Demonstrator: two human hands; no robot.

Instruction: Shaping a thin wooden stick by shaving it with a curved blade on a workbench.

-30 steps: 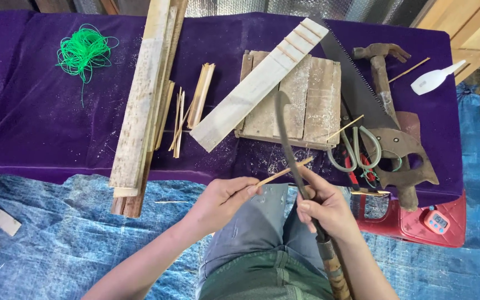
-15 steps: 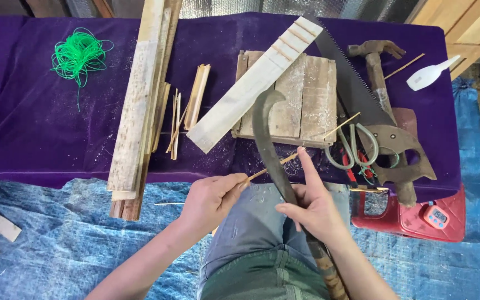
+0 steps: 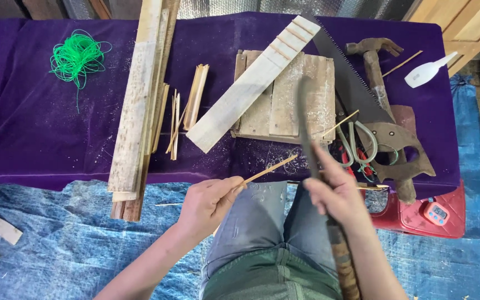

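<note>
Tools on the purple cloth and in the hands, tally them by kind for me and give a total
Curved blade, in the right hand: 1
Handsaw: 1
Hammer: 1
Scissors: 1
White spoon: 1
Total: 5 tools. The left hand holds a thin wooden stick, not counted as a tool.

Screen: one, on a small digital timer (image 3: 438,211), lower right of the frame.
Shape: rounded white body, pale grey rectangular display (digits too small to tell apart).
Colours: white casing, red buttons below the display.
Resting place: on a red stool (image 3: 418,219), just below the purple counter (image 3: 40,139) edge.
Packages, labels, signs: none visible.
</note>
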